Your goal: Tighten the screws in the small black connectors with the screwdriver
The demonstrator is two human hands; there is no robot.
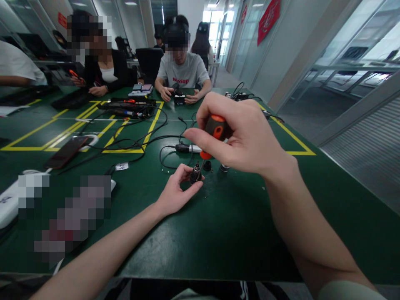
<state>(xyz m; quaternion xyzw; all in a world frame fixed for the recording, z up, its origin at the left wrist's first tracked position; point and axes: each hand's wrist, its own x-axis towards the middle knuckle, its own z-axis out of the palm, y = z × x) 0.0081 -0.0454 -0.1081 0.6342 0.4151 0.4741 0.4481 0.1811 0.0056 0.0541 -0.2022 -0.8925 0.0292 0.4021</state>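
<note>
The right hand point(246, 135) has its fingers wrapped tightly round an orange-and-black screwdriver point(218, 127), covering much of the handle. Its thin shaft slants down to a small dark cylindrical part point(195, 175) at the near side of the worktop point(237, 237); the tip is too small to make out, so contact cannot be told. The left hand point(175, 191) has thumb and fingers closed part-way, gripping that part low down and hiding some of its sides; a thin metal pin points up from its top. Just beyond it is a small black piece point(207, 166), and a metallic cylinder point(224, 168) shows only partly beneath the right hand. The pen-shaped tool point(187, 148) behind has one end hidden by the right hand. Far left, a white power strip point(12, 200) is cut off by the frame and partly pixelated.
</note>
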